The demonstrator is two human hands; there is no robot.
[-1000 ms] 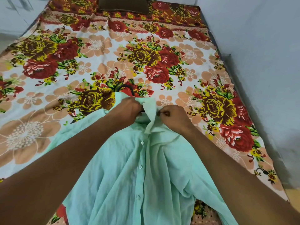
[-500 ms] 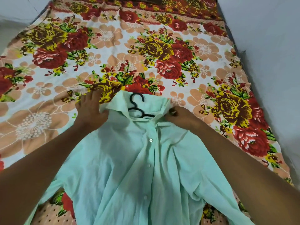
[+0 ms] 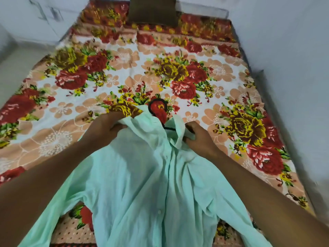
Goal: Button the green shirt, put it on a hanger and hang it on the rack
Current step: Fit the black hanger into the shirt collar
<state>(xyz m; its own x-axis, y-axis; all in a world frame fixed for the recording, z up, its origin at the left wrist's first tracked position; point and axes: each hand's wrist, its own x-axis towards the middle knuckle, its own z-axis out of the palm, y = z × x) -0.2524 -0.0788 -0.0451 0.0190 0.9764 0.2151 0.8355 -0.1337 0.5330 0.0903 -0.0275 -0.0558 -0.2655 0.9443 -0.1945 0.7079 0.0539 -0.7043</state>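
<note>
While both hands grip the green shirt (image 3: 142,184) collar edges, hanger (image 3: 157,111) hook protrudes.

Green shirt (image 3: 135,184): thin woven cloth, matt, looking slightly sheer and creasing in soft folds; small buttons (image 3: 166,157) showing a faint gloss, probably plastic. Hanger (image 3: 156,108): black, smooth, its hook lying thin and dark; material not telling. Bedsheet (image 3: 124,75): printed floral cloth, matt, lying flat. Wall (image 3: 284,41): painted, matt, looking smooth.
</note>
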